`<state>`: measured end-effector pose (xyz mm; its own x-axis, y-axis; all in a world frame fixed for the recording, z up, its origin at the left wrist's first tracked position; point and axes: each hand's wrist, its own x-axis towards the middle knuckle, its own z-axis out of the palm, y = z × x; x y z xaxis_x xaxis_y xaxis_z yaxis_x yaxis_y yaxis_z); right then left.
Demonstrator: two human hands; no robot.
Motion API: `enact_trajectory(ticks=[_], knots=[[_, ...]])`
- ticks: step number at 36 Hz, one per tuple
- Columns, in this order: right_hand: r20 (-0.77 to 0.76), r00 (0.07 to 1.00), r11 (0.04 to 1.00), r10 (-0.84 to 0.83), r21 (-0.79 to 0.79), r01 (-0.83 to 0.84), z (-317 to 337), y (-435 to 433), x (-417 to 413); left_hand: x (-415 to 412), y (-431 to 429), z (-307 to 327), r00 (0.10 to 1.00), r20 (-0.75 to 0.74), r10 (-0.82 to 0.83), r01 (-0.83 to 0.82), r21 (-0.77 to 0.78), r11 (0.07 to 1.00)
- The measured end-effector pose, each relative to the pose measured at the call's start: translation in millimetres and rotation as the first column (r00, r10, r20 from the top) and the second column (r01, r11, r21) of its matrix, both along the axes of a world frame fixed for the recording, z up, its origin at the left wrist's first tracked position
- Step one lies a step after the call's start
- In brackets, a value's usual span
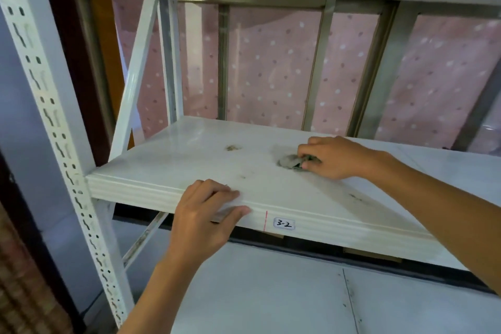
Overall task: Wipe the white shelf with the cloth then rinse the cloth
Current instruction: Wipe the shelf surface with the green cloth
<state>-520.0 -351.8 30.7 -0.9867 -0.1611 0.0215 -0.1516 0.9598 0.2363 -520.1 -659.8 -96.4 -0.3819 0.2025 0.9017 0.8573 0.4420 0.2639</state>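
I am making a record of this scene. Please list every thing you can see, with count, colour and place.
shelf: 1, white, centre, dirty marks on top
cloth: 1, grey-green, bunched on the shelf under the right hand
label: 1, white, reads 3-2, on the shelf's front edge
red line: 1, beside the label
post: 1, white, slotted, left
lower shelf: 1, pale grey, below
curtain: 1, pink with dots, behind
left hand: 1, on the shelf's front edge
right hand: 1, gripping the cloth
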Motion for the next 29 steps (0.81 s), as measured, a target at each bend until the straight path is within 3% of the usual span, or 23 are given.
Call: enact_trajectory(ticks=[4, 8, 13, 18, 23, 29], knots=[[0.046, 0.999, 0.999, 0.014, -0.039, -0.013, 5, -9, 39, -4, 1, -2, 0.999, -0.033, -0.008, 0.008, 0.016, 1.0], [-0.012, 0.998, 0.991, -0.058, -0.12, 0.056, -1, -7, 38, -8, 1, -2, 0.999, -0.032, -0.02, 0.021, 0.021, 1.0], [-0.12, 0.956, 0.961, -0.267, -0.103, 0.255, -5, -4, -34, -10, -1, 0, 0.998, -0.027, -0.052, 0.052, 0.016, 0.998], [-0.07, 0.909, 0.906, -0.411, -0.144, 0.398, 7, -22, -115, -12, -3, 1, 0.998, 0.0, -0.063, 0.063, 0.003, 0.998], [-0.053, 0.926, 0.895, -0.375, -0.28, 0.346, 6, -62, -178, -15, -2, -2, 0.997, 0.005, -0.083, 0.082, 0.036, 0.996], [-0.056, 0.989, 0.92, -0.136, -0.377, 0.105, 5, -124, -203, -14, -1, -2, 0.997, -0.005, -0.075, 0.075, 0.03, 0.997]])
